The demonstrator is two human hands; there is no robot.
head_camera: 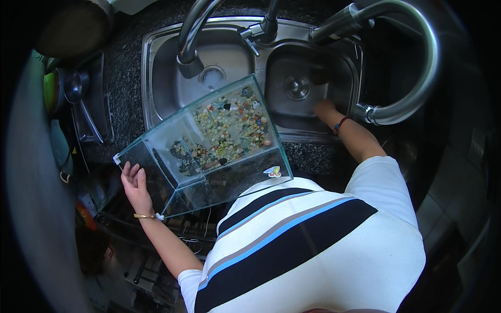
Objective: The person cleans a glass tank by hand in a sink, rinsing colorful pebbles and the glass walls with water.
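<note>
A glass fish tank (160, 141) rests tilted over the near edge of the sink, one side towards my striped shirt. Many small coloured pebbles (223, 137) lie on its bottom, and a butterfly sticker (273, 171) is on one wall. My left hand (137, 187) is at the tank's left end, palm and fingers against its rim; how firmly it holds is not plain. My right hand (325, 110) reaches down into the right bowl of the steel sink (274, 135); its fingers are in shadow, and a dark object or shadow lies just beyond them.
A curved chrome faucet (190, 62) hangs over the left bowl. A small tap (256, 31) stands between the bowls, and a thick metal hose (424, 70) arches at the right. Left of the sink are a ladle (74, 86) and a green bowl (49, 92).
</note>
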